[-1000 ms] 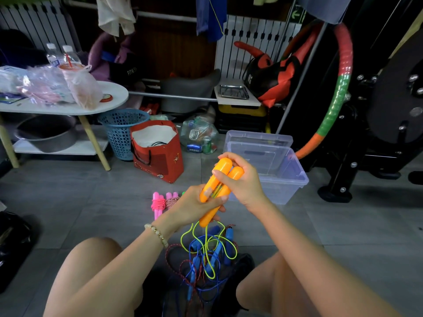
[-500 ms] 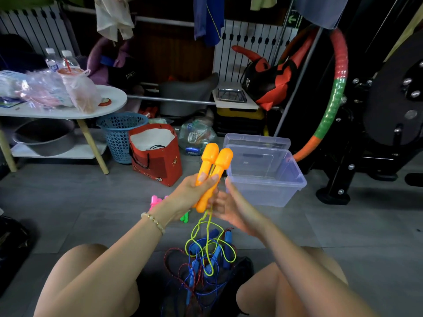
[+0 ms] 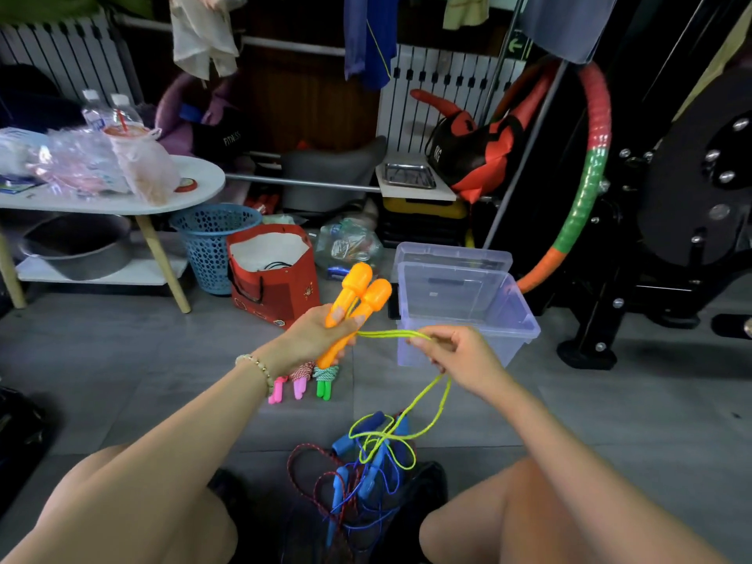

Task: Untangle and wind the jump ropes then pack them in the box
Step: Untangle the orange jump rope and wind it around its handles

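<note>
My left hand (image 3: 321,333) grips two orange jump-rope handles (image 3: 358,295) held together, tips pointing up. Their yellow-green cord (image 3: 423,405) runs right from the handles to my right hand (image 3: 460,356), which pinches it, then drops to the floor. It ends in a tangle of blue and red ropes with blue handles (image 3: 366,466) between my knees. Three wound ropes, two with pink handles (image 3: 289,384) and one with green handles (image 3: 324,382), lie on the floor below my left hand. The clear plastic box (image 3: 468,307) stands open just beyond my right hand.
The box's lid (image 3: 451,254) leans behind it. A red bag (image 3: 272,274), a blue basket (image 3: 211,242) and a white table (image 3: 118,201) stand to the left. A hoop (image 3: 586,177) and black gym equipment (image 3: 671,221) fill the right.
My right hand left the handles and took hold of the yellow-green cord, drawing it out to the right. My left hand keeps both orange handles and has lifted slightly.
</note>
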A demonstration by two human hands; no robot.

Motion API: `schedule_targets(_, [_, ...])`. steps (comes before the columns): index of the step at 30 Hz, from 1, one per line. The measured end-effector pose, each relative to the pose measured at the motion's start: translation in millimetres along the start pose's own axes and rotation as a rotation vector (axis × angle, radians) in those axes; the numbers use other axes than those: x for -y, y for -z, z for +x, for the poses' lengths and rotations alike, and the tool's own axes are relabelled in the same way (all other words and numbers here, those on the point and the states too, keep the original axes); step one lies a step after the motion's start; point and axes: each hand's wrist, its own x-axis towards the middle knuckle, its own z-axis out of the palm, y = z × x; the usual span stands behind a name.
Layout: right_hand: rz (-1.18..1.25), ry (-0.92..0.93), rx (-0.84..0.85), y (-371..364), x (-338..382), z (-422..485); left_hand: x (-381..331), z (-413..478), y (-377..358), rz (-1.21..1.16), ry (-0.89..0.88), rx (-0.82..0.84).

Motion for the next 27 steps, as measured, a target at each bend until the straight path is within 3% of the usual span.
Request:
schedule_targets(4, [-0.102, 0.169, -0.029, 13.1, 24.1, 10.7, -12.0, 4.5, 2.1, 0.372, -0.083, 0.209])
schedule_targets(10, [-0.146, 0.198, 0.087, 8.0, 46.3, 25.8, -24.6, 7.6, -5.8, 0.679, -0.122, 0.393])
schedule_targets(20, [-0.139, 0.204, 0.279, 4.6, 56.9, 36.1, -45.3, -14.3, -18.4, 1.028, -0.246, 0.292])
schedule_targets(27, [-0.059, 0.125, 0.314, 4.9, 56.4, 30.7, -41.5, -19.7, -8.5, 0.959, -0.348, 0.319])
